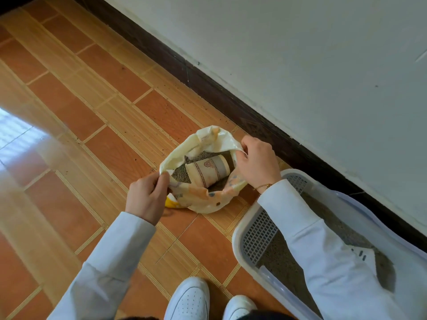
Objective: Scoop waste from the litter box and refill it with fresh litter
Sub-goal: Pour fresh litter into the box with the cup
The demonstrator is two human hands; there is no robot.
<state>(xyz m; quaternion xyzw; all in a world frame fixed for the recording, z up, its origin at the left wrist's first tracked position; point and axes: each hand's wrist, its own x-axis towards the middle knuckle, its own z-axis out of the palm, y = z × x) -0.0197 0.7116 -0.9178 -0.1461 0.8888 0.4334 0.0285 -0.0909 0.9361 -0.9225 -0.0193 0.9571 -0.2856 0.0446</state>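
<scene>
- Our left hand (147,195) pinches the near-left rim of the litter bag (203,199), thumb and fingers curled over the plastic.
- Our right hand (257,162) grips the far-right rim the same way, so between them the mouth is held wide.
- Inside, a patterned cup (209,170) lies on its side, half sunk in the grey fresh litter (181,175) (our scoop for the refill, we'd guess).
- The bag stands on the tiled floor (92,93), near the dark skirting along the wall.
- The litter box (238,239) sits just beside the bag, at the floor's right edge against the wall; our right sleeve (323,239) crosses over it.
- Risk from here: the bag is soft and slumped, so letting go of one rim to reach for the cup could fold the mouth shut.
- Tugging unevenly could tip it and spill pellets across the tiles.
</scene>
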